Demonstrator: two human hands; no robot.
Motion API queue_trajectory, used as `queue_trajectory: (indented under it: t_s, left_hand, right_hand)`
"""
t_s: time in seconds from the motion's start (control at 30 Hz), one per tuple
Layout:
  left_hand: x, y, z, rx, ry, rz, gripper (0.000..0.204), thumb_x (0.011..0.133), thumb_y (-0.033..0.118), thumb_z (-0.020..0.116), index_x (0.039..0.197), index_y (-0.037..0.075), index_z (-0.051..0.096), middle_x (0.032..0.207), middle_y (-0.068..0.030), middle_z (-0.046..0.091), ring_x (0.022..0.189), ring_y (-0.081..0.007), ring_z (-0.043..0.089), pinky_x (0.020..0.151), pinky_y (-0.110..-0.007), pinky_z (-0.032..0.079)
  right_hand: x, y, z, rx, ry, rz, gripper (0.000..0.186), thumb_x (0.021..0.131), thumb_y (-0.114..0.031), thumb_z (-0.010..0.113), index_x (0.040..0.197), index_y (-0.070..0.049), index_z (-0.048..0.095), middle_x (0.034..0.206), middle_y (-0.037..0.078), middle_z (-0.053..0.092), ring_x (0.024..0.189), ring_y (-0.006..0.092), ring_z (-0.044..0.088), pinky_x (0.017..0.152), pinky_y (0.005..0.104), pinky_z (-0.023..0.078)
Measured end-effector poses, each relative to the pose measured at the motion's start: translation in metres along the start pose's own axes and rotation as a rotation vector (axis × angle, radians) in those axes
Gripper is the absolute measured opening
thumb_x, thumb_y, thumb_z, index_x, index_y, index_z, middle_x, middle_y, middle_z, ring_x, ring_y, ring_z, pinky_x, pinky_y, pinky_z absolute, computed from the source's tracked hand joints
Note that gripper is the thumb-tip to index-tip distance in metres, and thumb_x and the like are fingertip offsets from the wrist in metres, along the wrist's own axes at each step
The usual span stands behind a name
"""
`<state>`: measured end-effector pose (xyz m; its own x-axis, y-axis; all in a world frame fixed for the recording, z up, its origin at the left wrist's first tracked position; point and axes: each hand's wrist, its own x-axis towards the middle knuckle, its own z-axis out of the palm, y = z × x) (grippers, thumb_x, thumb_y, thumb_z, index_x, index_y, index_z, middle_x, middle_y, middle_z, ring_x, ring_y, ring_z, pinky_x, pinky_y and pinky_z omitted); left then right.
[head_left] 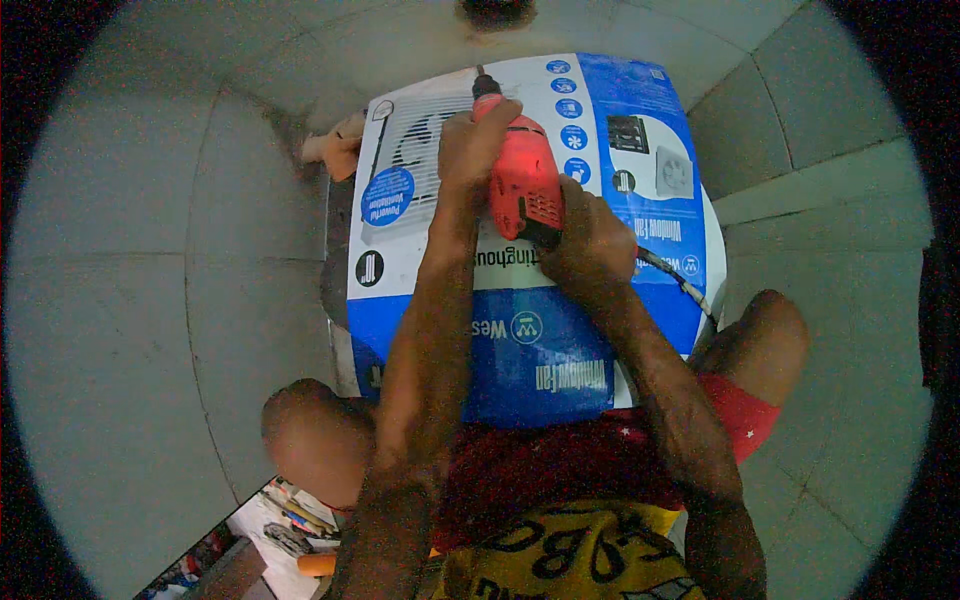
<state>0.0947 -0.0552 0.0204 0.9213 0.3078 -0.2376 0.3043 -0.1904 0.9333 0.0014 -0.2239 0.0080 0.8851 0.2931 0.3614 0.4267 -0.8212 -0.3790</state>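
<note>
A red power drill (524, 175) is held in both my hands above a blue and white window fan box (520, 380). My left hand (472, 145) wraps round the front of the drill's body, just behind the black chuck (486, 88). At the back, my right hand (592, 240) grips the handle; its fingertips are partly hidden by the drill. A thin bit (480, 70) in the chuck points away from me, over the box's far edge. From the handle a dark power cord (680, 285) runs down to the right across the box.
Grey tiles (110, 250) surround the box. Beyond its far left edge lies an orange and pale object (340, 145) I cannot make out. A dark round spot (497, 12) shows at the top. At lower left, pens and small items lie on white paper (270, 530).
</note>
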Motion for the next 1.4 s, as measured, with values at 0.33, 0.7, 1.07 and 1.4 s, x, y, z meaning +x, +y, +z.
queue_trajectory:
  t_s: [0.33, 0.7, 1.07, 1.4]
  left_hand:
    - [0.031, -0.041, 0.006, 0.274, 0.065, 0.288, 0.040, 0.082, 0.041, 0.060, 0.101, 0.008, 0.070, 0.093, -0.0183, 0.070, 0.085, -0.0320, 0.068, 0.078, -0.041, 0.052]
    - [0.008, -0.021, 0.005, -0.086, 0.048, 0.048, 0.056, 0.071, 0.053, 0.069, 0.097, 0.002, 0.073, 0.095, -0.0180, 0.071, 0.087, -0.0316, 0.068, 0.082, -0.041, 0.051]
    - [0.014, -0.013, -0.007, 0.031, -0.068, 0.203, 0.054, 0.073, 0.055, 0.065, 0.096, 0.006, 0.073, 0.085, -0.0216, 0.070, 0.079, -0.0337, 0.069, 0.074, -0.040, 0.052]
    - [0.022, -0.021, 0.009, 0.242, 0.002, 0.326, 0.041, 0.078, 0.044, 0.071, 0.081, 0.004, 0.073, 0.075, -0.0071, 0.069, 0.064, -0.0204, 0.065, 0.064, -0.035, 0.051]
  right_hand:
    - [0.008, -0.014, -0.014, -0.015, -0.141, 0.093, 0.077, 0.062, -0.019, 0.085, 0.128, -0.005, 0.048, 0.096, 0.015, 0.065, 0.090, 0.0347, 0.064, 0.074, 0.0452, 0.053]
    - [-0.002, -0.002, -0.004, -0.051, -0.009, -0.065, 0.081, 0.063, -0.022, 0.083, 0.131, -0.002, 0.045, 0.102, 0.018, 0.065, 0.092, 0.0350, 0.065, 0.075, 0.0431, 0.054]
    - [0.000, -0.004, -0.006, -0.060, -0.013, -0.077, 0.083, 0.060, -0.021, 0.083, 0.130, 0.001, 0.045, 0.102, 0.021, 0.065, 0.089, 0.0358, 0.066, 0.074, 0.0424, 0.055]
    - [0.000, -0.004, 0.002, -0.040, 0.043, -0.062, 0.074, 0.064, -0.026, 0.083, 0.126, -0.001, 0.051, 0.102, 0.020, 0.066, 0.087, 0.0359, 0.067, 0.073, 0.0431, 0.055]
